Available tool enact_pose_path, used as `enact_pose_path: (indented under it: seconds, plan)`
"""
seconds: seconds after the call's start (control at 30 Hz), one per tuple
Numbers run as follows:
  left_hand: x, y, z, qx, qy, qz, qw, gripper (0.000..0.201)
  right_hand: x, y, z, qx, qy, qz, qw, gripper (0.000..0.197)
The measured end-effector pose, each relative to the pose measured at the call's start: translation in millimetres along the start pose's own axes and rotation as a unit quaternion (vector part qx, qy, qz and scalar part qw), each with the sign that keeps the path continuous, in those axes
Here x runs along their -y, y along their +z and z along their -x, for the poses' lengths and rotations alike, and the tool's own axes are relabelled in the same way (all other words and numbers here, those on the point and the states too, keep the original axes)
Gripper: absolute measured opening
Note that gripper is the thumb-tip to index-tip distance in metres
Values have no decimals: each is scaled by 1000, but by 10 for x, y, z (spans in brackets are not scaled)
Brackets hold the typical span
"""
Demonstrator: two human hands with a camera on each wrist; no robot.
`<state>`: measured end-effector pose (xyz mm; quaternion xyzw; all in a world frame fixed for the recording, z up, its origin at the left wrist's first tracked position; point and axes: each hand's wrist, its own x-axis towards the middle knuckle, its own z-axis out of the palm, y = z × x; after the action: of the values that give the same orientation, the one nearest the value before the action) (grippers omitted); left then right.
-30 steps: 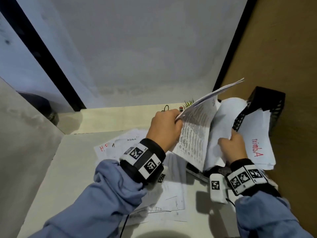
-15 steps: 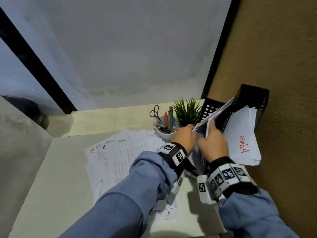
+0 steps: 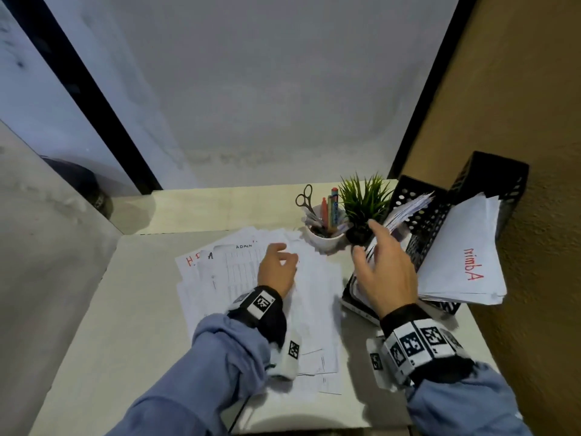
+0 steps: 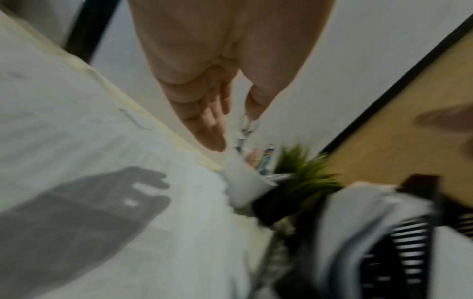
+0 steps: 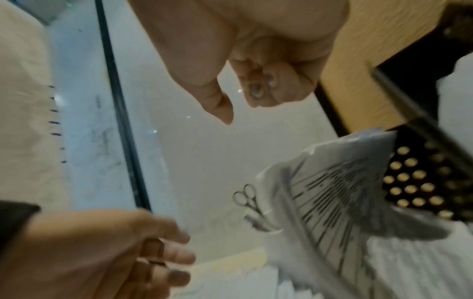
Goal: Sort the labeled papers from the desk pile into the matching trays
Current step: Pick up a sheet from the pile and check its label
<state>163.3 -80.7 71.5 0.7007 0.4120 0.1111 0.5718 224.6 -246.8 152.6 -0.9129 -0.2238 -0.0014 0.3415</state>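
A loose pile of printed papers (image 3: 239, 272) lies spread on the desk, its top sheets marked "ADMIN" and a red "H". My left hand (image 3: 284, 253) hovers over the pile with relaxed fingers and holds nothing; in the left wrist view the left hand (image 4: 230, 125) casts a shadow on the sheets. My right hand (image 3: 366, 240) is empty, just in front of the nearer black perforated tray (image 3: 421, 221). Printed sheets (image 3: 408, 207) stand in that tray, and the same sheets (image 5: 332, 192) show below the right hand (image 5: 243, 109). The farther tray (image 3: 503, 184) holds a stack labelled "Admin" (image 3: 462, 265).
A white cup (image 3: 323, 237) with scissors and pens and a small green plant (image 3: 361, 199) stand at the back, between the pile and the trays. A brown wall (image 3: 518, 121) runs along the right. Bare desk (image 3: 110, 309) lies left of the pile.
Both hands carried a printed sheet into the nearer tray and let it go. The left hand has moved back over the pile; the right hand has drawn away from the tray.
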Motion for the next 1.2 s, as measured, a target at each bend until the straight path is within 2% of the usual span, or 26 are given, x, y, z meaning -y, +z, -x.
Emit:
enact_pose_path:
  seconds: [0.07, 0.13, 0.23, 0.37, 0.47, 0.6, 0.63, 0.7, 0.8, 0.9, 0.97, 1.07, 1.1, 1.17, 1.2]
  plan:
    - [365, -283, -75, -59, -69, -99, 991, 42, 67, 217, 124, 37, -55, -36, 997, 38]
    - [657, -516, -92, -98, -146, -172, 969, 47, 33, 538, 247, 111, -58, -33, 992, 32]
    - [914, -729, -51, -128, -226, -226, 939, 48, -119, 1011, 401, 227, 30, -5, 973, 35]
    - [1129, -768, -5, -103, -234, -198, 946, 48, -323, 1426, 484, 308, 149, 39, 939, 41]
    - [1188, -766, 22, -100, -241, -171, 950, 49, -341, 1564, 491, 290, 201, 33, 935, 21]
    - [1257, -800, 54, -87, -251, -152, 952, 46, -401, 1685, 472, 257, 211, -2, 943, 32]
    - [1272, -811, 68, -79, -245, -152, 954, 39, -407, 1695, 460, 252, 205, -9, 946, 26]
    - [1306, -852, 81, -62, -218, -163, 960, 12, -374, 1678, 450, 245, 196, -23, 949, 13]
    - [1358, -875, 83, -76, -173, -121, 974, 29, -360, 1671, 453, 246, 199, -55, 947, 32]
    - [1404, -920, 87, -96, -134, -8, 986, 34, -429, 1753, 474, 230, 242, -104, 937, 29]
    - [1469, -965, 82, -78, -125, 41, 988, 45, -442, 1752, 481, 208, 278, -177, 921, 29]
    - [1540, -1022, 59, -37, -128, 86, 987, 51, -410, 1702, 424, 181, 321, -324, 872, 51]
    - [1538, -1040, 67, -24, -135, 93, 986, 51, -411, 1705, 378, 176, 334, -362, 852, 50]
    - [1501, -1056, 106, -13, -138, 92, 986, 52, -446, 1720, 281, 156, 344, -440, 815, 34]
    - [1455, -1061, 138, -21, -135, 87, 987, 51, -453, 1715, 258, 148, 344, -442, 815, 29]
